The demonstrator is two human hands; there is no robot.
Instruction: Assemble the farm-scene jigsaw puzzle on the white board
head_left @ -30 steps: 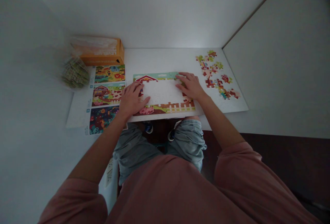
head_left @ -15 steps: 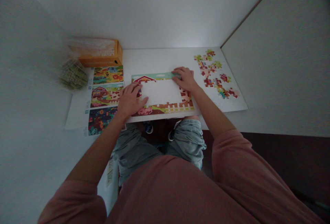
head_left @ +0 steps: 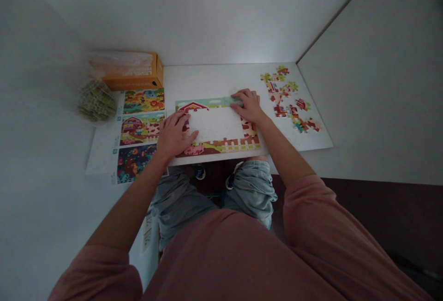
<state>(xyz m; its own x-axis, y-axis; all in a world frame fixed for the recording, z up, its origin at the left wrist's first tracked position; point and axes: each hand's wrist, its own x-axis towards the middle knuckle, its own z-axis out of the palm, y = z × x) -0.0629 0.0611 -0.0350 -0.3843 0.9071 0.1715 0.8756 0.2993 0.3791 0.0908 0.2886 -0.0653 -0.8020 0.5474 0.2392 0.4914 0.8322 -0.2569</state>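
picture sheet (head_left: 141,128): left of the left hand (head_left: 173,138)
left hand: fingers spread on the puzzle border (head_left: 221,146); flat pressure should steady it
puzzle border: between both hands
right hand (head_left: 250,106): thumb and fingers parted near its far corner; gentle touch best
loose pieces (head_left: 281,111): right of that hand

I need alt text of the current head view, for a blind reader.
A person's left hand and right hand rest on a colourful, rectangular farm-scene jigsaw border. Loose multicoloured pieces lie to its right; to its left are a printed three-picture sheet and an orange cardboard box.
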